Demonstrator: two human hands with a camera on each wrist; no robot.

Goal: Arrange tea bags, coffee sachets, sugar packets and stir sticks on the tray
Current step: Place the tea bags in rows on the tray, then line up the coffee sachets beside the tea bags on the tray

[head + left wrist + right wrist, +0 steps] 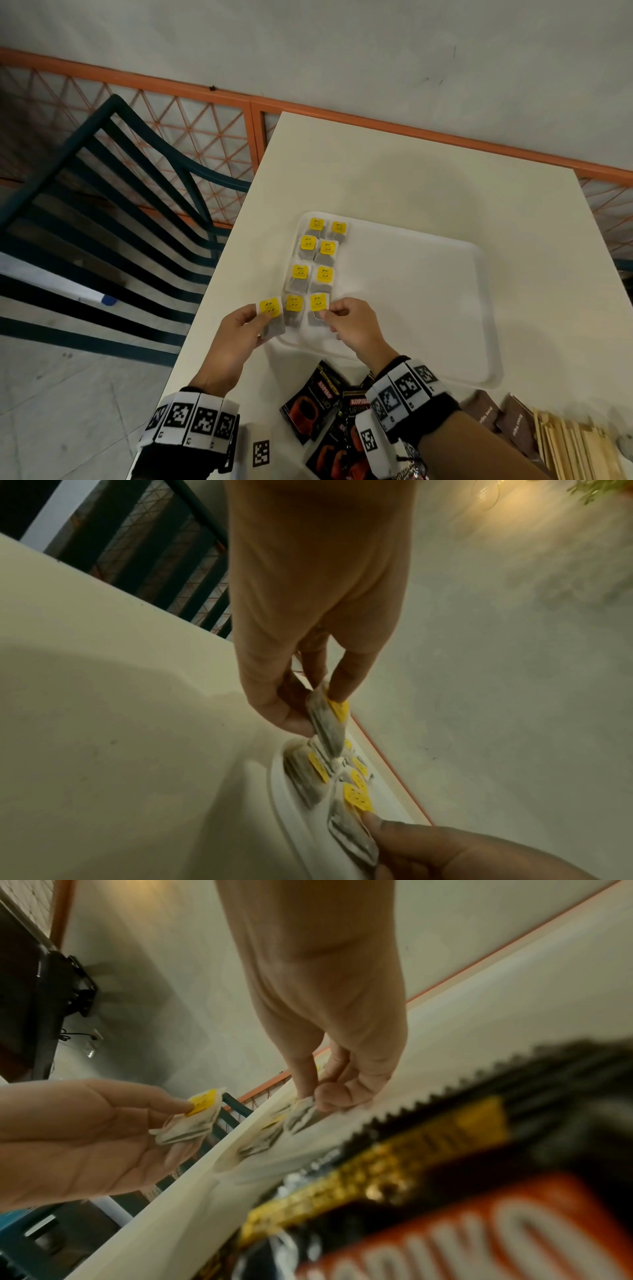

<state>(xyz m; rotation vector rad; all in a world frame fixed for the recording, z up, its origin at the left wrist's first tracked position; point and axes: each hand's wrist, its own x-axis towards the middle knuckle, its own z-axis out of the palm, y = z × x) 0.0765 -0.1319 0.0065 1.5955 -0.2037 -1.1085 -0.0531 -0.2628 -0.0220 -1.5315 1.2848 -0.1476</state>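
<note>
A white tray (428,274) lies on the cream table, with several yellow-tagged tea bags (313,260) in two columns along its left side. My left hand (239,329) holds another tea bag (272,317) between thumb and fingers just outside the tray's near-left corner. In the left wrist view that tea bag (327,721) hangs edge-on from my fingers. My right hand (346,322) pinches the nearest tea bag (318,306) of the right column, which lies on the tray; the same tea bag (301,1116) shows in the right wrist view.
Black Kopiko coffee sachets (315,404) lie near the table's front edge under my right wrist. Brown sugar packets (493,414) and wooden stir sticks (575,448) lie at the front right. A dark chair (102,212) stands left of the table, before an orange lattice rail (205,126).
</note>
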